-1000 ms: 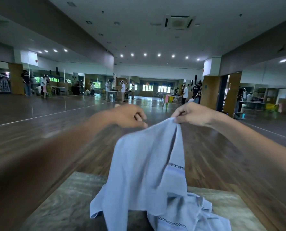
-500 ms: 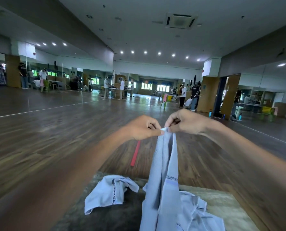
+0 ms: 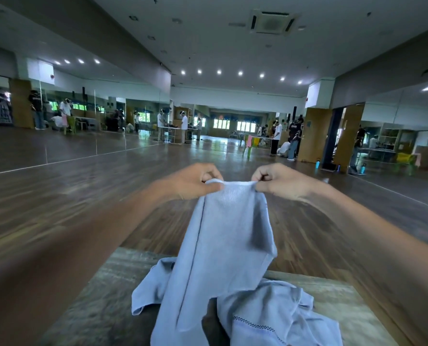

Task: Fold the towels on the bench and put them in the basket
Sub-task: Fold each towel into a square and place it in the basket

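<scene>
Single head-worn wide-angle view, facing forward and slightly downward over the bench (image 3: 345, 303), whose far edge is crossing the lower frame. Beyond it, the lens is taking in the hall floor (image 3: 83, 196) and ceiling. The left hand (image 3: 193, 182) and right hand (image 3: 280, 182), pinching the towel (image 3: 228, 233), are sitting close to the camera at mid-frame.

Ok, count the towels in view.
3: held towel, pinched by left hand and right hand; left towel crumpled on the bench; right towel bunched beside it. Others may hide underneath.
</scene>
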The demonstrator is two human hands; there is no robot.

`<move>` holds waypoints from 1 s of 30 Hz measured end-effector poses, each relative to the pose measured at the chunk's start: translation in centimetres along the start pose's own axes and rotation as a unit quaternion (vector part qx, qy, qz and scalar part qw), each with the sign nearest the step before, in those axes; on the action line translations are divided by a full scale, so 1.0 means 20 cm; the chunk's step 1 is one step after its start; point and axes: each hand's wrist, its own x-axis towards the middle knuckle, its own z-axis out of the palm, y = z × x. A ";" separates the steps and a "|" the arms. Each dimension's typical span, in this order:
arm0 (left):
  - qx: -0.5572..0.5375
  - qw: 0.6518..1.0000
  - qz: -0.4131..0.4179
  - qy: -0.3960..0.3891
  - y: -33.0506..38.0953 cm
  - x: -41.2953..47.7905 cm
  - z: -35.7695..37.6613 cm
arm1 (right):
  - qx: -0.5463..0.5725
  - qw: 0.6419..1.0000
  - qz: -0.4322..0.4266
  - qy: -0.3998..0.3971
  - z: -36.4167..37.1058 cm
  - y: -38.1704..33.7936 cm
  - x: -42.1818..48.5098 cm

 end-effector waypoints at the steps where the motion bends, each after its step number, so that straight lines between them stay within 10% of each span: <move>1: -0.007 1.000 0.013 0.002 -0.01 0.00 0.01 | 0.016 1.000 -0.009 0.009 0.01 -0.02 0.01; 18: 0.006 0.992 0.050 0.114 -0.05 -0.04 -0.06 | -0.088 0.992 0.040 -0.083 -0.02 0.09 -0.06; 30: 0.027 0.992 0.023 0.121 -0.10 -0.07 -0.10 | -0.061 0.991 -0.055 0.109 -0.17 -0.02 0.02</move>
